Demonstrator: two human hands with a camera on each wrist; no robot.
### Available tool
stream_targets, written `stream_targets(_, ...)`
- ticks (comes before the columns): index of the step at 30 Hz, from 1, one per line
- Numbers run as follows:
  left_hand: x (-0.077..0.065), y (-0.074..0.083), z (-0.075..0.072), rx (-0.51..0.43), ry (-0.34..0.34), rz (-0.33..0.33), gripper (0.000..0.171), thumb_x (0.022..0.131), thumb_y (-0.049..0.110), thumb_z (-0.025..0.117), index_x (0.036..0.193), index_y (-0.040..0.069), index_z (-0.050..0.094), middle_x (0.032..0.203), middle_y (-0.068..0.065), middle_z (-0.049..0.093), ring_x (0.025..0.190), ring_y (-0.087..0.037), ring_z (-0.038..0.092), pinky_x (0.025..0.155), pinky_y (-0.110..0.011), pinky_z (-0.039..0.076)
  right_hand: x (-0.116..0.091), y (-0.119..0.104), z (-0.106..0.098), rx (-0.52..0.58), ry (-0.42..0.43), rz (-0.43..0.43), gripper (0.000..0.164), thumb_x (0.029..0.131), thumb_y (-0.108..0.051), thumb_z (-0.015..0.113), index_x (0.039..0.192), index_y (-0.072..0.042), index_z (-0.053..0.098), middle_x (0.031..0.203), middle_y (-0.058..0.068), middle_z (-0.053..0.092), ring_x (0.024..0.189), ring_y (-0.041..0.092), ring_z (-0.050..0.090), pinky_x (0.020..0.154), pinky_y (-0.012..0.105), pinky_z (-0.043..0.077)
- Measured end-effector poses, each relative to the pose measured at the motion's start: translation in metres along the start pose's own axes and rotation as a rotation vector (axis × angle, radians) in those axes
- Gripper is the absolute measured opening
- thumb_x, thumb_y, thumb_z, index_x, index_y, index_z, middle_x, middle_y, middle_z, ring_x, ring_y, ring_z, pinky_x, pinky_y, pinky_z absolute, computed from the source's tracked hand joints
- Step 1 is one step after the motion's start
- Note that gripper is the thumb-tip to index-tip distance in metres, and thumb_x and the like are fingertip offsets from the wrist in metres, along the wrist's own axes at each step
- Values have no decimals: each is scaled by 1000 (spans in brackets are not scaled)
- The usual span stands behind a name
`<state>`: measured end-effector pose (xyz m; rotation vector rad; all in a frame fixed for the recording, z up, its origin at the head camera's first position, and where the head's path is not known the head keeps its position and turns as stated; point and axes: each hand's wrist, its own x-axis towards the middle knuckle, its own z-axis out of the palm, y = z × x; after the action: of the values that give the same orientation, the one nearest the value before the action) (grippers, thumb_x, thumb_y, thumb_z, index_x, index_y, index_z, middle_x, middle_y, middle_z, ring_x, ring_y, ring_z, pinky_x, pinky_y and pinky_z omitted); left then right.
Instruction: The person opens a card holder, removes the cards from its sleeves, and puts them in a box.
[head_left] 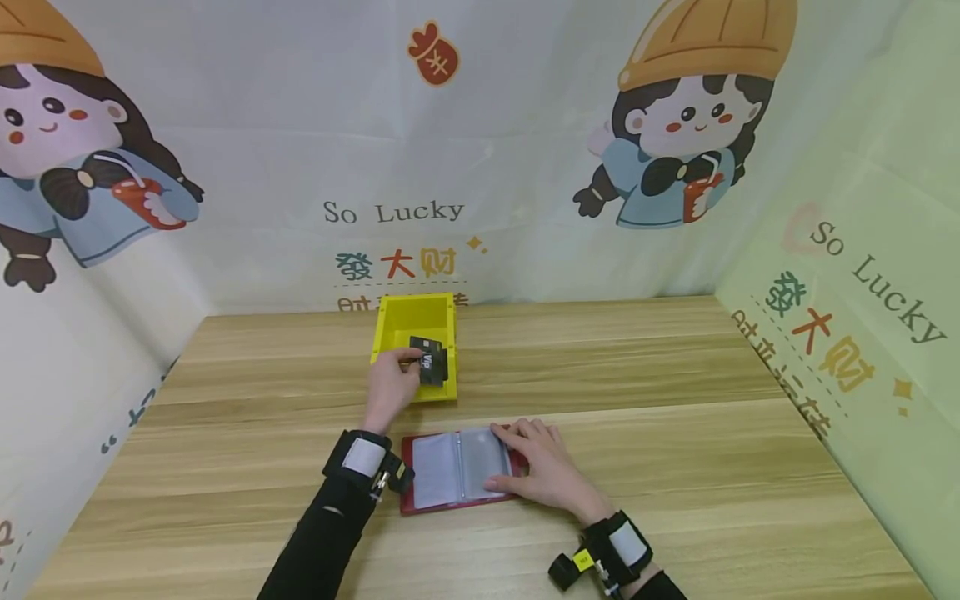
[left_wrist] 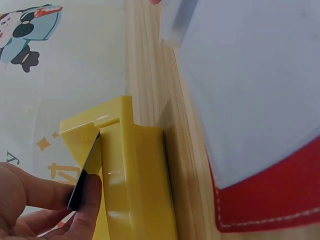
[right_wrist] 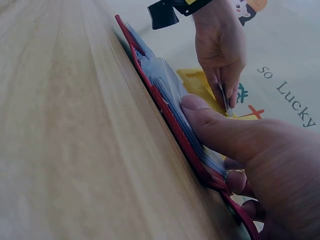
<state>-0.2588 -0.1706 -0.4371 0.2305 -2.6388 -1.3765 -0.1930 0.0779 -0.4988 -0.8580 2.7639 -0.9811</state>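
On my head feed, I see the person's left hand (head_left: 393,387) pinching a flat black card printed "Vip" (head_left: 432,364) between thumb and fingers. The card is over the near part of a yellow rectangular plastic bin (head_left: 407,317), and on my left wrist feed it stands tilted beside the bin's wall, its far end reaching the rim.

The person's right hand (head_left: 543,467) grasps the right side of a red-covered card holder with clear plastic sleeves (head_left: 435,471), thumb on the sleeves and fingers about the edge. The holder lies spread open on the light wood-grain table (head_left: 637,358), nearer to me than the bin.

Behind the bin I see a pale backdrop printed with cartoon figures and "So Lucky" (head_left: 525,167). Black strapped cameras sit on both wrists.
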Motion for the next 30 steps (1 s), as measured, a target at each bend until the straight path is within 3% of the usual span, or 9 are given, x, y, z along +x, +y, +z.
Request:
stream_targets(10, 7, 4, 12, 101, 61, 89, 27, 94, -3, 52, 114, -8, 70, 115, -26, 70, 93, -33, 64, 73, -34, 48, 0, 0, 1, -4, -4, 1, 77, 83, -47, 79, 146, -11, 54, 121, 3, 59, 110, 20, 46, 95, 42, 32)
stream_targets(21, 7, 7, 21, 272, -85, 86, 27, 97, -2, 52, 116, -9, 68, 118, -26, 70, 101, -35, 65, 90, -46, 54, 0, 1, 1, -2, 2, 0, 77, 82, -47, 79, 146, -12, 54, 116, 0, 57, 107, 17, 45, 94, 39, 31)
stream_targets(26, 9, 7, 26, 418, -111, 96, 23, 94, 2, 53, 105, -6, 72, 101, -21, 72, 85, -31, 64, 79, -43, 54, 0, 2, 1, -11, 14, -16, 76, 83, -47, 79, 145, -11, 55, 119, 1, 59, 109, 18, 47, 95, 41, 32)
stream_targets(30, 10, 8, 27, 504, -137, 84, 22, 94, 8, 53, 91, -1, 72, 84, -15, 67, 73, -28, 58, 67, -38, 45, 0, 2, 1, -3, 21, -22, 75, 83, -46, 79, 144, -11, 55, 118, 1, 59, 108, 18, 47, 95, 42, 32)
